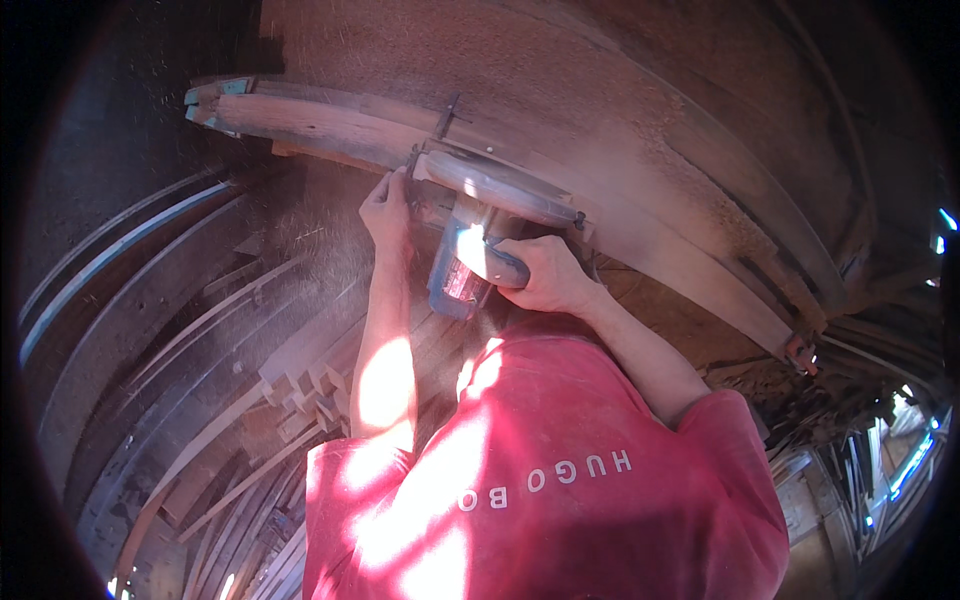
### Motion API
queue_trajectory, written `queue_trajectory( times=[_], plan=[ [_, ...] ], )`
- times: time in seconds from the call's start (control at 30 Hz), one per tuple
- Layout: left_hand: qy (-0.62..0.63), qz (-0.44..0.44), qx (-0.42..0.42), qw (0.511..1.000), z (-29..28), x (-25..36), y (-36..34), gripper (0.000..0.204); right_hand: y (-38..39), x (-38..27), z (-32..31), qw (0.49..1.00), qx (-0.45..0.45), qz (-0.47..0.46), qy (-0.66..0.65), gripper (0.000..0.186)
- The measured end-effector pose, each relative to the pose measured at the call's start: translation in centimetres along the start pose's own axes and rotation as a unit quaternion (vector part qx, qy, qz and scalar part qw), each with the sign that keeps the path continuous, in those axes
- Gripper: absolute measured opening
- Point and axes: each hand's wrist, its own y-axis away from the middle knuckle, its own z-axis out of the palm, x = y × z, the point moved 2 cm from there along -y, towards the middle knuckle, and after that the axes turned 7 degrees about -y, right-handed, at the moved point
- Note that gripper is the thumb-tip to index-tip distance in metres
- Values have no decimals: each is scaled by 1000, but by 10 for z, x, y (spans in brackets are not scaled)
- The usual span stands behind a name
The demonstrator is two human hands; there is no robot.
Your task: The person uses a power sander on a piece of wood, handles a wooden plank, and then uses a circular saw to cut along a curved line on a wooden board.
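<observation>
A circular saw (470,250) with a dark motor body lies across a long wooden board (310,125), its rounded guard (500,188) along the board's near edge. My right hand (548,275) is wrapped round the saw's rear handle. My left hand (387,212) is closed at the left end of the saw's base, with its fingertips against the board's near edge. What exactly those fingers pinch is hidden. A thin dark rod (447,117) sticks up past the saw's far left corner. Fine dust hangs around the cut, and the blade cannot be seen.
A teal fitting (218,105) sits at the board's left end, and a reddish clamp (801,354) at the right. Sawdust covers the wide worktop (600,80) beyond. Many wood strips (235,400) are stacked below left. More offcuts (890,470) lie at lower right.
</observation>
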Motion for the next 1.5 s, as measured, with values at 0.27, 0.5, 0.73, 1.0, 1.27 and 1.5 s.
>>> queue_trajectory(
  times=[0.27, 0.5, 0.73, 1.0, 1.27, 1.5],
  plan=[
    [-7, 14, 15, 1000, 1, 1, 1, 22, 0, 0, -1, 1000, -13, 0, 9, 36],
    [-30, 24, 26, 999, -3, -7, -8, 22, -1, 2, 0, 1000, -15, -11, -4, 35],
    [-35, 28, 21, 999, -5, -13, -14, 21, -1, 8, 2, 1000, -12, -19, -17, 35],
    [-22, 30, 19, 999, -2, -8, -9, 22, -3, 5, 0, 1000, -26, 2, 6, 31],
    [-44, 48, 15, 998, -7, -17, -18, 24, -1, 11, 4, 1000, -4, -22, -1, 34],
    [-50, 24, 23, 998, -2, -5, -8, 25, -1, 15, 7, 1000, -13, 6, -8, 33]
  ],
)
